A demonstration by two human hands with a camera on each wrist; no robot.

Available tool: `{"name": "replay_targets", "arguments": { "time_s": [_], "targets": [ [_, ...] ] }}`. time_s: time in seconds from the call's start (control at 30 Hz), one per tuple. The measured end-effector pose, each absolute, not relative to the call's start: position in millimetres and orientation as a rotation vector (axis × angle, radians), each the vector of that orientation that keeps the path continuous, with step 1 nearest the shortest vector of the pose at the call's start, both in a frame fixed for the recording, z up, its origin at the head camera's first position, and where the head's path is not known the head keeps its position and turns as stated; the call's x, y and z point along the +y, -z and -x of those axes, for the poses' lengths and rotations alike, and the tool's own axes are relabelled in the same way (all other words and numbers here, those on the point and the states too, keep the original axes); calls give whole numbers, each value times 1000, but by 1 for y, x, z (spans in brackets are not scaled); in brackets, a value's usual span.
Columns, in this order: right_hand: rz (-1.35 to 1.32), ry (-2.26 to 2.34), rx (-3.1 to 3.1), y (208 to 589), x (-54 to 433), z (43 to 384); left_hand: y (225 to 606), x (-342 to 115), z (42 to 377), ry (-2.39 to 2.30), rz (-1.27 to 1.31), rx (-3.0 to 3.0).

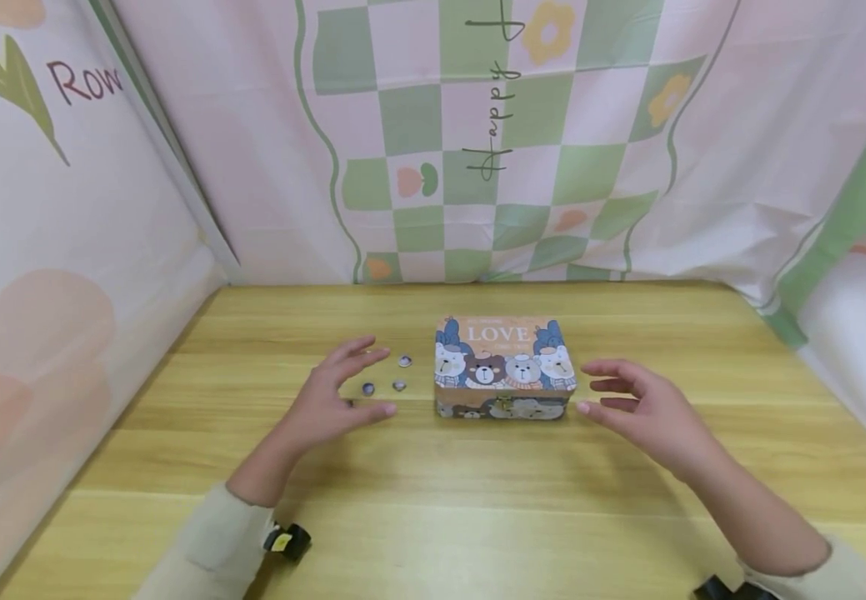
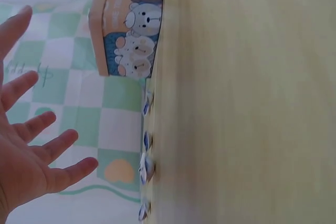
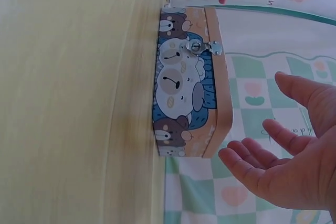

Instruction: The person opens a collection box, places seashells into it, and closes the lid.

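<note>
A lidded box [image 1: 503,367] printed with bears and the word LOVE sits on the wooden table, its lid down. On its front is a small metal latch [image 3: 202,47]. To its left lie several small shiny pieces with dark blue parts, one of them a round piece [image 1: 405,361] near the back; their kind is too small to tell. My left hand [image 1: 335,396] hovers beside these pieces with fingers spread and holds nothing. Just right of the box, my right hand [image 1: 646,412] is held with loosely bent fingers, apart from the box and holding nothing.
The wooden table [image 1: 433,517] reaches back to a green-and-white checked curtain [image 1: 470,200]. A printed cloth [image 1: 65,275] stands along the left side, and another hangs at the right. Black wrist cameras [image 1: 292,542] are strapped at both sleeves.
</note>
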State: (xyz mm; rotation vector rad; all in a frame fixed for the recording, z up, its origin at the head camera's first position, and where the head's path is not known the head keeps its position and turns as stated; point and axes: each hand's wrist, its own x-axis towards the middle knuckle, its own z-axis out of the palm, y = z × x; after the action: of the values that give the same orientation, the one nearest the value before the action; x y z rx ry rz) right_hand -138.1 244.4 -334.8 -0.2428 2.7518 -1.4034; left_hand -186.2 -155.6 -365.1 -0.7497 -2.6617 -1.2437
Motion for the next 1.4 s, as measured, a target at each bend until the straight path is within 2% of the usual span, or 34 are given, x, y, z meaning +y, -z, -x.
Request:
{"name": "replay_targets", "arguments": {
  "time_s": [0.57,1.1,1.4],
  "targets": [
    [261,1456,2702,343,230,135,372,-127,199,1303,870,-2672],
    [350,1454,2625,358,205,140,375,-95,212,1445,835,-2758],
    [263,1482,2556,369,190,144,376,-84,217,1363,787,-2804]
  ]
}}
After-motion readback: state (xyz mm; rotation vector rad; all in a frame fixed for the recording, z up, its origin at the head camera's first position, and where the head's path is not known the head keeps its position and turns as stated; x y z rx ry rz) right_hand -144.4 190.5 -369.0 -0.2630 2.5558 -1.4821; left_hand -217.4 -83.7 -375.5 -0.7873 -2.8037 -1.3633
